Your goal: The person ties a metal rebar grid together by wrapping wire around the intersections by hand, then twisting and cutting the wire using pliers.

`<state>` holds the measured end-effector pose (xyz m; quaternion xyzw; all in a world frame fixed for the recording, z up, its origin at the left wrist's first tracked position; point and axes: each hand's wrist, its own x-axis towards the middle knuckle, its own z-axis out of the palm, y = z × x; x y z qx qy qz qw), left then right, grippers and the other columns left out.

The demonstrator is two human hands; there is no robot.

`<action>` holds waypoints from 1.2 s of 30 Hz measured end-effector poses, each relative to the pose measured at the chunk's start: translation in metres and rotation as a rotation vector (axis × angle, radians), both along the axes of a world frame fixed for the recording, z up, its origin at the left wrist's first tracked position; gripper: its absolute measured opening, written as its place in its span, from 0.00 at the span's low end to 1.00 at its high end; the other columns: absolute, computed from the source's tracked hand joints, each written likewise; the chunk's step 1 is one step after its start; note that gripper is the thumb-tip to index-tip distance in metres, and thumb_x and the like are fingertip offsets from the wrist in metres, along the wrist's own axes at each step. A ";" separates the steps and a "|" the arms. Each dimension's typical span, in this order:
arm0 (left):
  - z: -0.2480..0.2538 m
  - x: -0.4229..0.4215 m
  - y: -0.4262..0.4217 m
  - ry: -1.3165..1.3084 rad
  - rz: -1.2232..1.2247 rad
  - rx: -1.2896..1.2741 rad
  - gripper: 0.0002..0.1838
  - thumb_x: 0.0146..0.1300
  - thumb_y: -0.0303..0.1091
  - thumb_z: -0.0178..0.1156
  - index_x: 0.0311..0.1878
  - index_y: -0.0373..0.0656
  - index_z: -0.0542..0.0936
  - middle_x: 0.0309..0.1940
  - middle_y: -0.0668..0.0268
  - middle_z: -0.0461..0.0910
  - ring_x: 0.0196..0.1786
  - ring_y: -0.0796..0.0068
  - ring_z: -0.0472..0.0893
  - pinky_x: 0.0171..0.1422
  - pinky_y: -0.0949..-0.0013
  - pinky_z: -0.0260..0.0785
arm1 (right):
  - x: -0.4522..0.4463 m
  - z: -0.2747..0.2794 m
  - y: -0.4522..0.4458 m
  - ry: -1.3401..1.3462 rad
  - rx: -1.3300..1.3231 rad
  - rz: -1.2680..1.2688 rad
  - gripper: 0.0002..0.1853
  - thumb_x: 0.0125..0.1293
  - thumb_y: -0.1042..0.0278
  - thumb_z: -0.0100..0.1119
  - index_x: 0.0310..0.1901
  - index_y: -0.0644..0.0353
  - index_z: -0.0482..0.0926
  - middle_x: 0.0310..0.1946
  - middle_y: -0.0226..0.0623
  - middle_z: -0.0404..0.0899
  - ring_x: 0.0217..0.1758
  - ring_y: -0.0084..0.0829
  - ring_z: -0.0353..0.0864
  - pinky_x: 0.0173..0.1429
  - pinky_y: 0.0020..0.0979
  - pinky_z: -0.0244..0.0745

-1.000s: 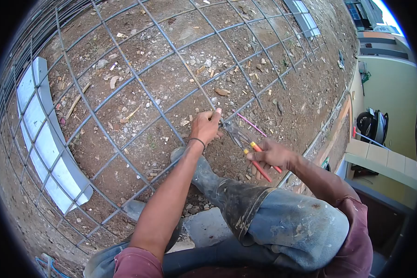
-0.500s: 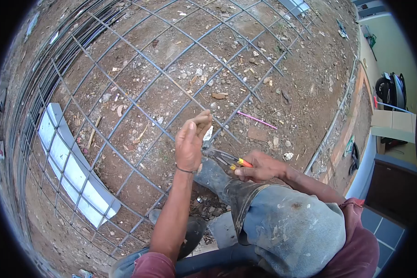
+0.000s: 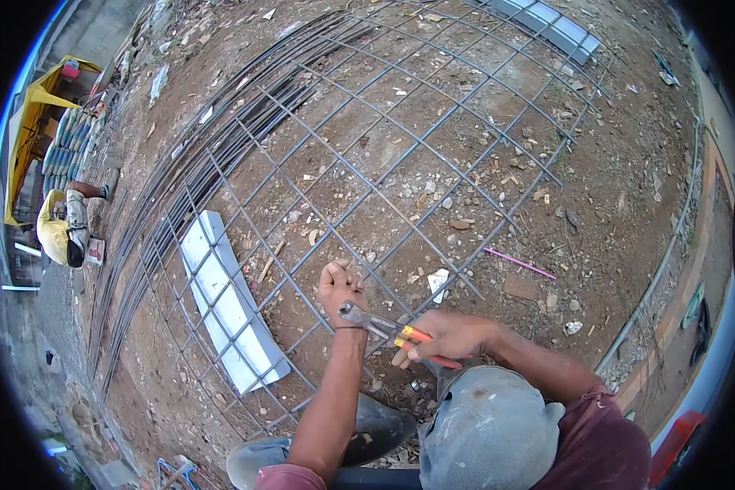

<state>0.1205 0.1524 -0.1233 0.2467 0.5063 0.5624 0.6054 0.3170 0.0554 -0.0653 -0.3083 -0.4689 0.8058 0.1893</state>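
My right hand [image 3: 449, 333] is closed around the red and yellow handles of a pair of pincers [image 3: 377, 324]. The grey jaws point left and overlap my left wrist in the view. My left hand [image 3: 340, 292] is curled with its fingers bent in, over the grid of steel bars [image 3: 373, 188]. Whatever those fingers hold, if anything, is hidden. The grid spreads across the ground in front of my knees.
A white board [image 3: 229, 306] lies under the left part of the grid, and another panel [image 3: 539, 24] at its far end. Long loose rods [image 3: 196, 180] run along the left. A person in yellow [image 3: 57, 233] is low at the far left. A pink stick [image 3: 518, 263] lies on the dirt.
My view has swung left, bringing the person and loose rods into sight. The pincers have moved up and left across my left wrist. My left hand's fingers have curled in.
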 end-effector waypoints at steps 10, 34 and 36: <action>0.089 -0.105 -0.011 0.218 0.007 -0.231 0.12 0.78 0.41 0.59 0.47 0.40 0.80 0.21 0.79 0.58 0.22 0.87 0.56 0.29 0.77 0.52 | 0.115 -0.038 -0.023 -1.056 0.201 -1.012 0.11 0.66 0.66 0.66 0.37 0.64 0.75 0.26 0.48 0.79 0.31 0.52 0.81 0.38 0.46 0.73; 0.083 -0.051 -0.095 0.240 -0.472 -0.515 0.11 0.77 0.37 0.60 0.45 0.38 0.83 0.18 0.80 0.61 0.20 0.87 0.58 0.25 0.77 0.50 | 0.028 -0.047 -0.076 -0.820 0.185 -0.564 0.19 0.59 0.61 0.64 0.45 0.68 0.78 0.39 0.58 0.83 0.46 0.60 0.84 0.53 0.51 0.76; 0.084 -0.051 -0.096 0.223 -0.471 -0.539 0.11 0.77 0.37 0.60 0.45 0.38 0.83 0.18 0.80 0.61 0.20 0.87 0.57 0.25 0.77 0.50 | 0.033 -0.044 -0.075 -0.861 0.203 -0.574 0.18 0.59 0.60 0.67 0.42 0.68 0.80 0.39 0.58 0.84 0.44 0.58 0.85 0.51 0.52 0.77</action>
